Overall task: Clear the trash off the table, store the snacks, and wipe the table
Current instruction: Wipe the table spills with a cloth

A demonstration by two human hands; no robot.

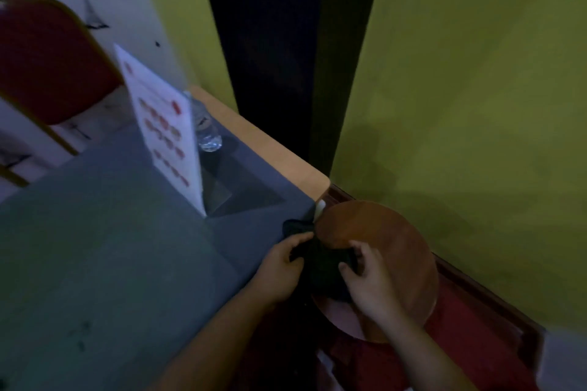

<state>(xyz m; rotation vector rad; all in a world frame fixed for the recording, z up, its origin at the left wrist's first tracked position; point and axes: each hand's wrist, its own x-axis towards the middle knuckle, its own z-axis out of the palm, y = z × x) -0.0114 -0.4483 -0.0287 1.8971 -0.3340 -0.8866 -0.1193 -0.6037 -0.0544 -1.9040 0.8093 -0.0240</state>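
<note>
Hands [282,266] [368,279] grip dark cloth [320,266]; menu card's [165,133] print seemingly illegible.

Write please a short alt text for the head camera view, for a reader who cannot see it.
Both hands, left hand and right hand, grip a dark cloth at the table's corner, above a round wooden seat. Farther back on the grey tabletop stand an upright menu card and a water bottle; the wall behind is yellow-green.

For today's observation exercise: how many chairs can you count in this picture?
1: a red chair with a gold frame at the table's far left end. Others may sit outside the frame.
</note>
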